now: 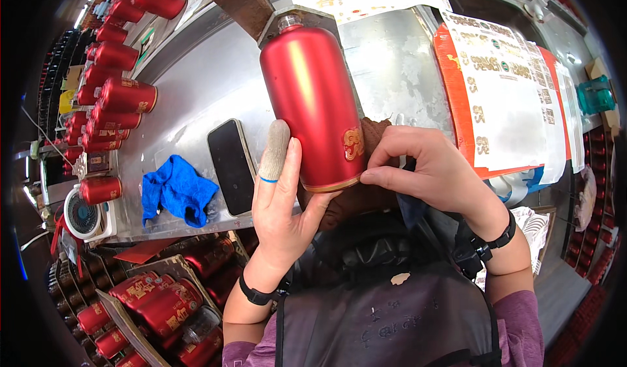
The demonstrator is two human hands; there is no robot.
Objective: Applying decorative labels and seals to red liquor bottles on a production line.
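Both hands [287, 197] grip red bottle [313, 99].

Base of red bottle [312, 99] partly covered by left hand [282, 207] and by fingers [392, 171] of right hand [431, 171]; underside not visible. Brown cloth [377, 132] behind those fingers mostly hidden by bottle and hand. Small gold emblem just beside fingertips too fine to resolve. Sheets of labels [503, 86] beyond right-hand fingers bent by lens, print illegible. Red bottles [111, 99] far left of fingers blurred, cut off at dark rim. Both forearms cut off at lower edge. Counter [196, 86] far edge lost in distortion.
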